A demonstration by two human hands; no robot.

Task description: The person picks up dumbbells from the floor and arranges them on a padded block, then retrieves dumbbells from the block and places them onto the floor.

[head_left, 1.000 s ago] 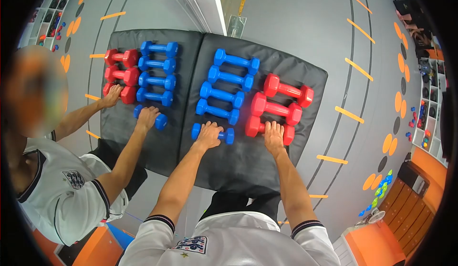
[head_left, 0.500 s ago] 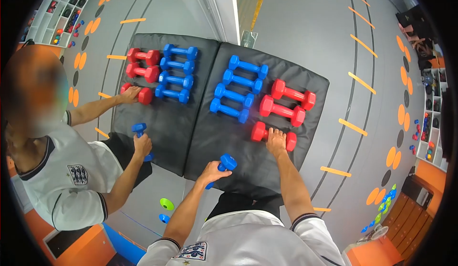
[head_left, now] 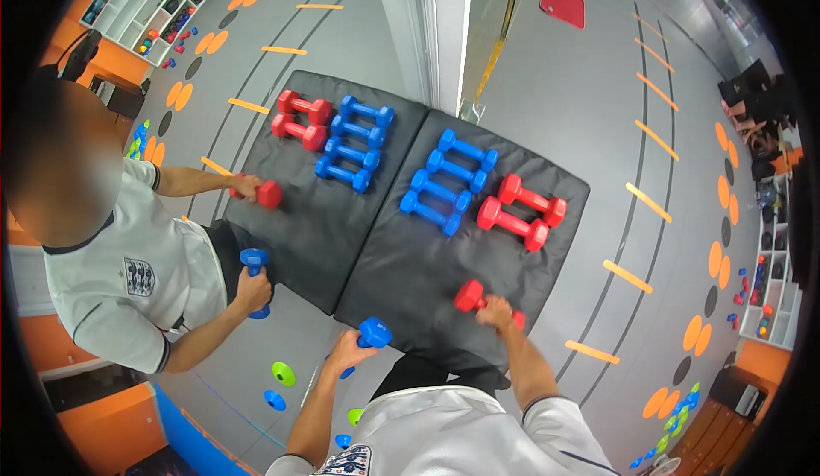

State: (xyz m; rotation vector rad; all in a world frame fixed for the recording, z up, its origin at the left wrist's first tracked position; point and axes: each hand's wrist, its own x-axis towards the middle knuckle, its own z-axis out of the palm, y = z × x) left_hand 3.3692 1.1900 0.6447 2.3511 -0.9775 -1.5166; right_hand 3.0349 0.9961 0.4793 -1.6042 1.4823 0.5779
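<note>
My left hand (head_left: 346,352) is wrapped round a blue dumbbell (head_left: 374,332), just off the near edge of the black mat (head_left: 418,275). The fingers of my right hand (head_left: 495,312) close round the handle of a red dumbbell (head_left: 469,295) above the near right part of the mat. Farther back, several blue dumbbells (head_left: 450,224) lie in a column. Two red dumbbells (head_left: 536,236) lie side by side to their right.
A mirror at the left repeats the mat, the dumbbells and my reflection (head_left: 141,254). Its pale frame (head_left: 459,40) stands behind the mat. Orange strips (head_left: 628,276) mark the grey floor. A red mat (head_left: 562,6) lies far back; green and blue discs (head_left: 284,373) lie at lower left.
My right hand has drawn the red dumbbell toward me, away from the other two. My left hand has moved slightly left and down with the blue dumbbell. The camera view has shifted.
</note>
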